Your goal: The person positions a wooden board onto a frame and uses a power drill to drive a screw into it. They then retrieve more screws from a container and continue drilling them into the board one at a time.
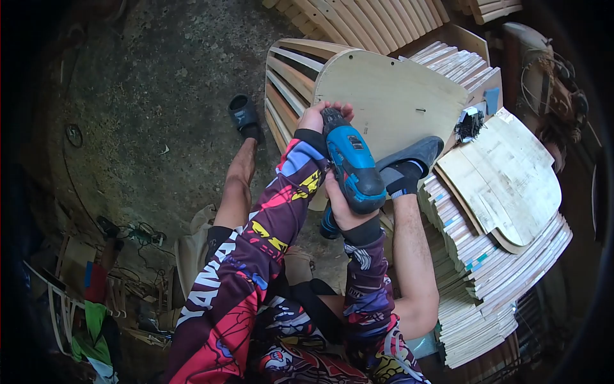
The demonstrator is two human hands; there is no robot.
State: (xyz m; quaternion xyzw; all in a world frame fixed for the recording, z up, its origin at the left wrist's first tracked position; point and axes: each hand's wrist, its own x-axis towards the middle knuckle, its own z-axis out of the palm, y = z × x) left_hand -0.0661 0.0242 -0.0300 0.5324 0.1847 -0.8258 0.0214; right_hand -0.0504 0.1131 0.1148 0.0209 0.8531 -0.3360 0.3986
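Observation:
A blue and black cordless drill (353, 153) is held over a rounded plywood panel (384, 89). My left hand (312, 119) is closed round the black chuck at the drill's front end, its fingertips showing on the far side. Behind it, my right hand (340, 206) grips the drill's handle, mostly hidden under the drill body. A screw (420, 109) stands in the panel to the right. Curved wooden slats (281, 96) run along the panel's left side. My slippered foot (416, 157) rests against the panel's lower edge.
Stacked wooden pieces (505, 281) carry a pale board (505, 182) at the right. An open packet of dark screws (470, 125) lies beside the panel. My other slippered foot (244, 114) is on the concrete floor (160, 96). Cables and a green cloth (96, 333) lie at left.

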